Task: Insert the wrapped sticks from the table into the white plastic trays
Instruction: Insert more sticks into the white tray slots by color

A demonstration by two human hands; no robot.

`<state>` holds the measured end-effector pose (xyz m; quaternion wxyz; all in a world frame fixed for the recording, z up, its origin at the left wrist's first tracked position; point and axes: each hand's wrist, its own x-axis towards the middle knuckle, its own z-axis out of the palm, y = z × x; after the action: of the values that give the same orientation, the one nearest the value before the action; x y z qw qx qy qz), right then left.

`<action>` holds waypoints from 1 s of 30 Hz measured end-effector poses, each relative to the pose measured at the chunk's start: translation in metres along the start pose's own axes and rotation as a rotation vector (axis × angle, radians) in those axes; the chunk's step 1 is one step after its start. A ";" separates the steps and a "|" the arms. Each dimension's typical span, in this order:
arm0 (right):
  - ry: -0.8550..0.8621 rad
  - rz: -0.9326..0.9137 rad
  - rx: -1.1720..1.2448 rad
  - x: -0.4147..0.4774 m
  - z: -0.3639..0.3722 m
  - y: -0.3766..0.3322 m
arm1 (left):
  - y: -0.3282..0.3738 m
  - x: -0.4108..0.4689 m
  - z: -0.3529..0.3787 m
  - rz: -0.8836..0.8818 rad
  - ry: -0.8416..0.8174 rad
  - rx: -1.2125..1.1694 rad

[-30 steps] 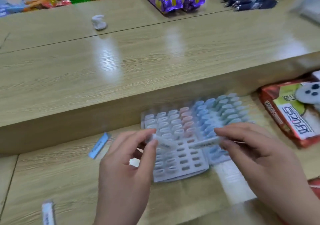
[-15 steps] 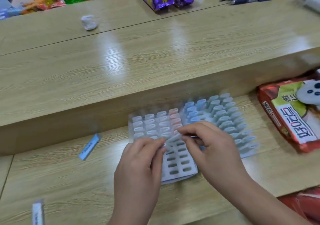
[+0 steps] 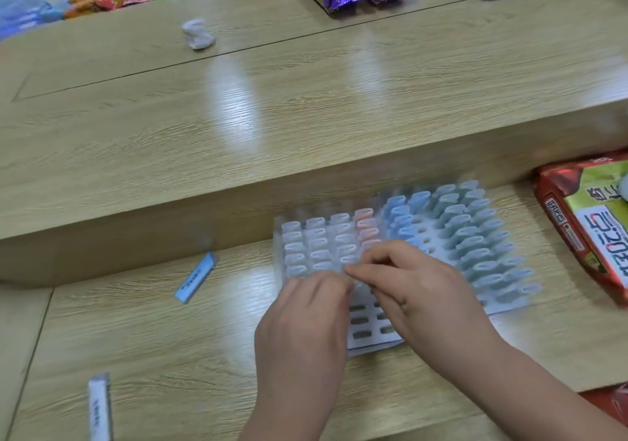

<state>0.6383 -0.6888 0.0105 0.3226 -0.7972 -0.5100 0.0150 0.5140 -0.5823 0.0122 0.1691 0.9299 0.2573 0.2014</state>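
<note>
Tray (image 3: 368, 342) hidden partly beneath left hand (image 3: 306, 321), right hand (image 3: 421, 294), fingers (image 3: 373, 268) curled, cannot tell what either holds

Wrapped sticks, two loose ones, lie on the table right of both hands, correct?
No: the head view shows the blue wrapped stick and the white wrapped stick on the table to the left of the left hand and right hand.

The tray (image 3: 368, 337) is white, its sticks (image 3: 472, 233) mostly pale blue.
</note>
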 end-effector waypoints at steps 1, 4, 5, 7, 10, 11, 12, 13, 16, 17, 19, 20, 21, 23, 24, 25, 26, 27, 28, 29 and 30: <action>0.012 -0.007 -0.003 0.000 0.001 0.001 | -0.001 -0.002 0.001 0.058 0.008 0.011; 0.045 -0.051 -0.081 -0.004 0.004 0.002 | -0.005 -0.003 0.001 0.151 0.023 0.005; 0.048 -0.075 -0.123 -0.005 0.004 0.000 | -0.007 -0.004 0.000 0.146 0.013 0.000; 0.053 -0.117 -0.174 -0.009 0.007 -0.003 | -0.008 -0.004 -0.003 0.136 -0.008 -0.005; 0.114 -0.128 -0.196 -0.013 0.012 -0.006 | -0.011 -0.009 -0.008 0.128 0.010 -0.083; 0.140 -0.122 -0.201 -0.013 0.014 -0.008 | -0.015 -0.011 -0.012 0.115 0.038 -0.136; 0.157 -0.119 -0.200 -0.012 0.016 -0.013 | -0.022 -0.014 -0.018 0.098 0.076 -0.186; 0.166 -0.120 -0.188 -0.010 0.019 -0.019 | -0.031 -0.017 -0.024 0.070 0.118 -0.219; 0.145 -0.177 -0.115 0.009 0.035 -0.051 | -0.071 -0.031 -0.047 -0.085 0.216 -0.238; 0.120 -0.205 -0.097 0.017 0.043 -0.062 | -0.087 -0.037 -0.055 -0.168 0.230 -0.242; 0.047 -0.224 -0.092 0.034 0.063 -0.086 | -0.121 -0.052 -0.069 -0.332 0.233 -0.206; -0.014 -0.218 -0.107 0.042 0.073 -0.098 | -0.137 -0.060 -0.076 -0.402 0.228 -0.161; -0.099 -0.203 -0.140 0.051 0.084 -0.110 | -0.153 -0.069 -0.083 -0.469 0.221 -0.118; -0.273 -0.184 -0.262 0.068 0.108 -0.128 | -0.181 -0.086 -0.096 -0.603 0.179 -0.057; -0.330 -0.169 -0.308 0.076 0.119 -0.133 | -0.192 -0.092 -0.100 -0.674 0.136 -0.023; -0.369 -0.155 -0.339 0.083 0.129 -0.137 | -0.202 -0.097 -0.104 -0.734 0.087 0.015; -0.391 -0.143 -0.364 0.089 0.138 -0.140 | -0.210 -0.102 -0.105 -0.775 0.040 0.057; -0.402 -0.138 -0.393 0.094 0.147 -0.142 | -0.217 -0.105 -0.106 -0.801 -0.002 0.096; -0.414 -0.138 -0.430 0.098 0.154 -0.142 | -0.221 -0.107 -0.106 -0.817 -0.040 0.119; -0.431 -0.137 -0.469 0.100 0.160 -0.140 | -0.223 -0.108 -0.105 -0.820 -0.064 0.122; -0.446 -0.127 -0.510 0.102 0.165 -0.140 | -0.226 -0.109 -0.104 -0.813 -0.073 0.115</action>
<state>0.5170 -0.4848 -0.0147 -0.0061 -0.7959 -0.6041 0.0407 0.2876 -0.4370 -0.0235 0.1916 0.7670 0.6084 0.0703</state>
